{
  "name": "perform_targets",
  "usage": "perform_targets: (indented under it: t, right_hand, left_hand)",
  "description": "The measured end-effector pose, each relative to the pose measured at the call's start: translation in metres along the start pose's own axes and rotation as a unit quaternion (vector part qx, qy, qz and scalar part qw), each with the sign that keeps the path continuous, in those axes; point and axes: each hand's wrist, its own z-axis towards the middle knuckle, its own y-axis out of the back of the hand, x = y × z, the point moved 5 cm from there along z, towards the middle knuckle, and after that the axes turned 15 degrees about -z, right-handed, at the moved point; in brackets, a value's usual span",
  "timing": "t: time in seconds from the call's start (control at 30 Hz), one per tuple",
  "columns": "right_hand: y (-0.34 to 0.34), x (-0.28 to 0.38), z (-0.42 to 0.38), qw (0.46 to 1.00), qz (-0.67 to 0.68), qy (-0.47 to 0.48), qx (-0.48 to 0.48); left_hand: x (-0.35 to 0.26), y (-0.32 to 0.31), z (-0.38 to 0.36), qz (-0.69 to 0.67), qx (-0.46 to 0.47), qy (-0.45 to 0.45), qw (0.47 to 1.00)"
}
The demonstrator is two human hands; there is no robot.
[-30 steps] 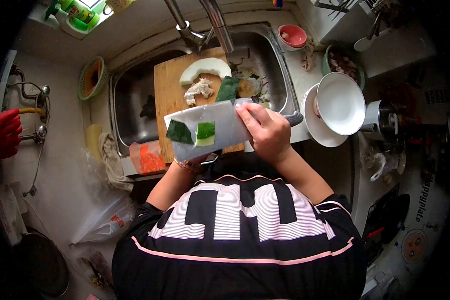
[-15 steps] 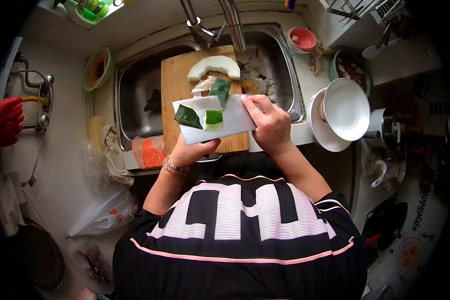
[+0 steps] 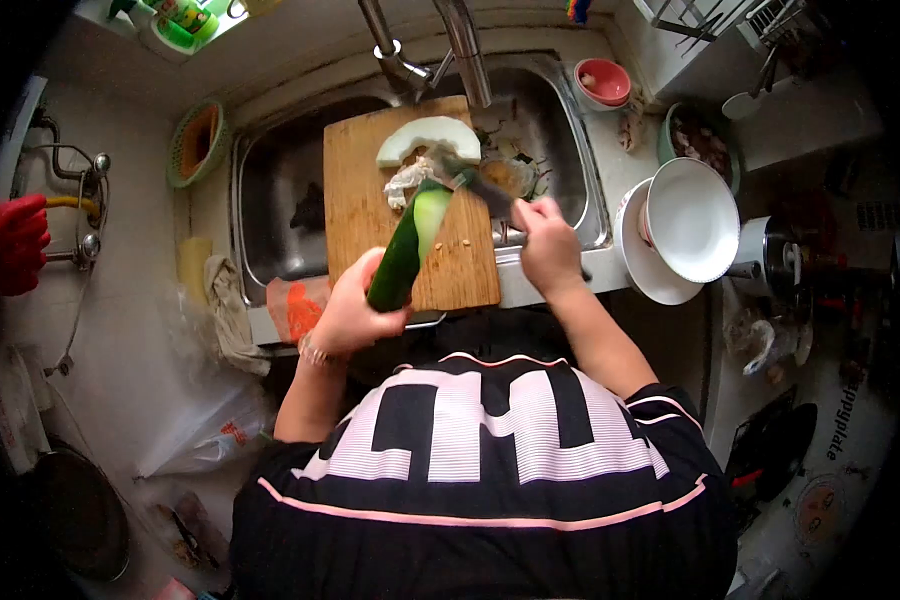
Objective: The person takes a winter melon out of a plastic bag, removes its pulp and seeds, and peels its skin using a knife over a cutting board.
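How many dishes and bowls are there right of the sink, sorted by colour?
White: 2, the tilted bowl and the plate under it
Pink: 1, the small bowl by the sink corner
Green: 1, the bowl partly hidden behind the white one
Total: 4

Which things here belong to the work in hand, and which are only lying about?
In use:
- left hand holding the long green melon piece
- right hand holding the steel cleaver
- wooden cutting board over the steel sink

Lying about:
- white bowls
- small pink bowl
- red rubber glove
- green basket
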Motion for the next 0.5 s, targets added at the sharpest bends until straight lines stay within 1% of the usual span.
perform_targets:
  t: [0.03,0.07,0.13,0.17,0.2,0.27,0.3,0.33,0.4,0.43,0.47,0.5]
  right_hand:
    - [-0.007,-0.014,0.001,0.998,0.047,-0.041,0.023]
    - [-0.013,-0.017,-0.005,0.996,0.073,-0.044,0.007]
    - [-0.011,-0.014,-0.007,0.991,0.123,-0.046,-0.030]
    - [-0.007,-0.009,-0.013,0.991,0.126,-0.039,-0.034]
    - [-0.004,-0.005,-0.015,0.990,0.121,-0.025,-0.067]
    - [0.031,0.013,-0.014,0.989,0.111,0.015,-0.100]
    - [0.044,0.020,-0.013,0.986,0.093,0.060,-0.122]
    - [0.057,0.029,-0.014,0.989,0.079,0.075,-0.104]
    - [0.066,0.038,-0.012,0.982,0.078,0.122,-0.119]
    - [0.069,0.039,-0.012,0.982,0.078,0.130,-0.114]
    - [0.072,0.041,-0.012,0.981,0.080,0.137,-0.107]
    - [0.073,0.044,-0.014,0.981,0.083,0.145,-0.100]
  left_hand:
    - [-0.009,-0.002,-0.001,-0.020,0.016,0.007,1.000]
    - [-0.013,-0.004,-0.005,-0.043,0.028,0.019,0.998]
    - [-0.005,0.000,0.002,0.037,0.014,0.003,0.999]
    - [-0.004,0.002,0.009,0.078,0.008,-0.009,0.997]
    - [-0.003,0.001,0.014,0.084,0.006,-0.010,0.996]
    - [0.001,-0.004,0.020,0.095,0.010,-0.001,0.995]
    - [0.002,-0.008,0.022,0.106,0.012,-0.014,0.994]
    - [0.006,-0.009,0.024,0.142,0.034,-0.022,0.989]
    - [0.012,-0.011,0.027,0.215,0.073,-0.047,0.973]
    - [0.011,-0.016,0.027,0.148,0.060,-0.052,0.986]
    - [0.007,-0.021,0.027,0.195,0.066,-0.099,0.974]
    - [0.007,-0.024,0.026,0.258,0.093,-0.117,0.955]
